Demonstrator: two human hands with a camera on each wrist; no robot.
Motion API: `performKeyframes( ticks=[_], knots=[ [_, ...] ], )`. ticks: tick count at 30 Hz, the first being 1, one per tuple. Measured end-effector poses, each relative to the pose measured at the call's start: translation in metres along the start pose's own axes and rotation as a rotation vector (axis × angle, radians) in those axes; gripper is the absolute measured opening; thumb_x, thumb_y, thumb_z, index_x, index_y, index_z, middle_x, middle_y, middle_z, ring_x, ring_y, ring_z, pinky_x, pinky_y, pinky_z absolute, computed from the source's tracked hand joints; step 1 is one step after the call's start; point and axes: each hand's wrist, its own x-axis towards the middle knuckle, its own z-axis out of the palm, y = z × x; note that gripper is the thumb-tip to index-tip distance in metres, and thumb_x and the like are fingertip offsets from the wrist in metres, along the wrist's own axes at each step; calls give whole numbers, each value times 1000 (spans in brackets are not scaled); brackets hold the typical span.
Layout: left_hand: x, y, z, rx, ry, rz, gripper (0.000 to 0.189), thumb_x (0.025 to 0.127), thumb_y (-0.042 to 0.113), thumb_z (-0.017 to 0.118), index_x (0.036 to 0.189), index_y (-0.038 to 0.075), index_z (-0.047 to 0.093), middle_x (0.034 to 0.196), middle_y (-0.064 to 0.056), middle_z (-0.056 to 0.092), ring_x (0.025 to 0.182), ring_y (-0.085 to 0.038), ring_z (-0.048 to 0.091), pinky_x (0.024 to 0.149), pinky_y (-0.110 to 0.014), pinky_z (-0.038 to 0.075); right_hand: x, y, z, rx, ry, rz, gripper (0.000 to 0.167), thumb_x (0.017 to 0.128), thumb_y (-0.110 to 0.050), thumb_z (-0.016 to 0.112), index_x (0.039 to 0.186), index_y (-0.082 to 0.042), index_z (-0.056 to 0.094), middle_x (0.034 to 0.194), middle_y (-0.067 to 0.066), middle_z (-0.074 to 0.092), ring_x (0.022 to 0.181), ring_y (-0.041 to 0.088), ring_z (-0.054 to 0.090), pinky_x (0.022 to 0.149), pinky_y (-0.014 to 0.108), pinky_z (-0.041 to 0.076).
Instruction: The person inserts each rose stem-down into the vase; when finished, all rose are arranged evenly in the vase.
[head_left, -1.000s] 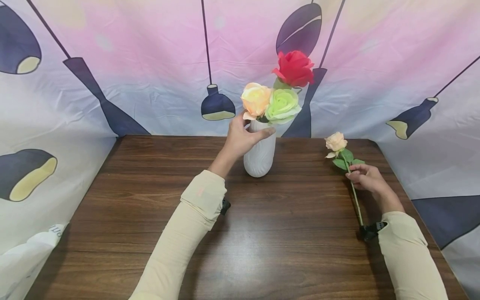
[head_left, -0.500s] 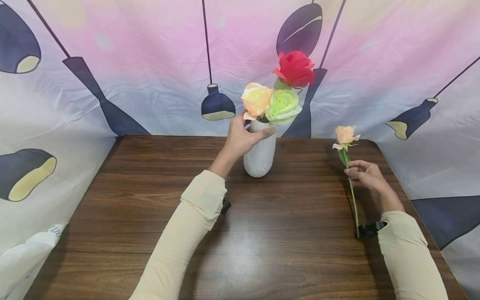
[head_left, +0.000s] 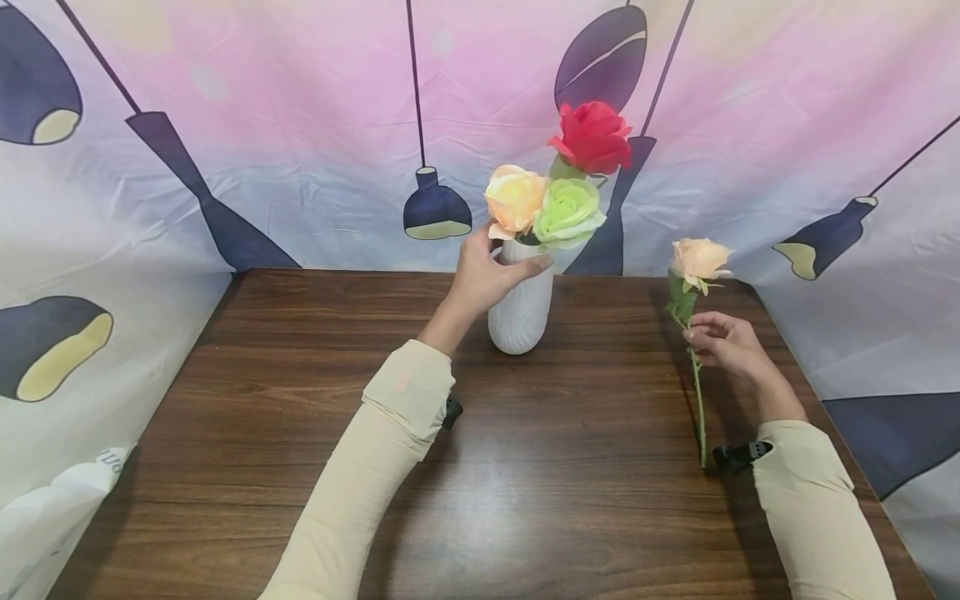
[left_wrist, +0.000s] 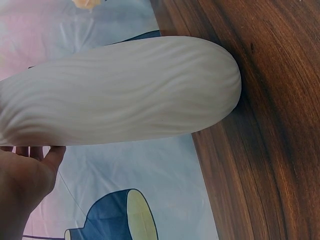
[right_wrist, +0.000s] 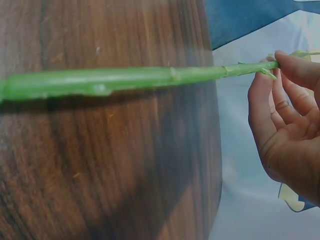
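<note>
A white vase (head_left: pixel 519 312) with a wavy ribbed surface stands upright toward the back of the table. My left hand (head_left: pixel 486 271) grips it near the top, thumb across the front. Three artificial roses rise from the vase: a peach rose (head_left: pixel 515 200), a green rose (head_left: pixel 568 212) and a taller red rose (head_left: pixel 592 137). On the right, my right hand (head_left: pixel 729 343) pinches the stem of a pale peach rose (head_left: pixel 700 262) between thumb and fingers, bloom upward. In the right wrist view its green stem (right_wrist: pixel 130 80) runs from the fingertips across the picture above the wood.
The brown wooden table (head_left: pixel 570 500) reaches back to a printed cloth backdrop (head_left: pixel 322 125) with lamp drawings. Cloth also hangs at both sides. A white bag-like thing (head_left: pixel 60 517) lies at the lower left edge.
The pale peach rose has turned in my right hand, its bloom now higher and further right, its stem end shifted left. My left hand and the vase have stayed put.
</note>
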Motion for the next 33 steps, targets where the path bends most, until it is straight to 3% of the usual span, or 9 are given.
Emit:
performKeyframes(
  ticks=[7, 12, 16, 27, 33],
  knots=[
    [0, 0, 0, 8, -3, -7, 68, 78, 20, 87, 138, 8, 57, 138, -8, 64, 132, -20, 59, 115, -43, 48, -5, -9, 3, 104, -25, -41, 8, 101, -13, 61, 107, -17, 56, 86, -28, 70, 79, -5, 67, 68, 18, 60],
    [-1, 0, 0, 6, -3, -5, 69, 78, 20, 87, 139, 8, 57, 139, -8, 63, 132, -21, 59, 115, -44, 48, -7, -12, 3, 267, -80, -98, 12, 100, -7, 62, 108, -12, 55, 87, -20, 75, 78, 0, 72, 66, 18, 60],
    [-1, 0, 0, 6, -2, -4, 68, 79, 20, 87, 139, 8, 57, 139, -8, 63, 132, -22, 59, 115, -44, 48, -7, -14, 4, 318, -101, -142, 19, 99, -4, 63, 112, -17, 57, 88, -16, 75, 79, 2, 73, 68, 19, 61],
    [0, 0, 0, 9, 7, -9, 68, 78, 20, 87, 138, 6, 57, 138, -10, 63, 133, -24, 59, 115, -44, 48, -8, -29, 10, 311, -42, -158, 13, 101, -17, 63, 112, -23, 60, 89, -17, 75, 79, -1, 71, 68, 18, 61],
    [0, 0, -1, 12, 7, -4, 68, 79, 21, 87, 138, 6, 57, 138, -10, 63, 133, -24, 59, 115, -45, 47, -9, -39, 13, 425, -2, -216, 13, 100, -13, 63, 111, -21, 64, 91, -14, 76, 79, 0, 72, 69, 17, 60]
  ],
)
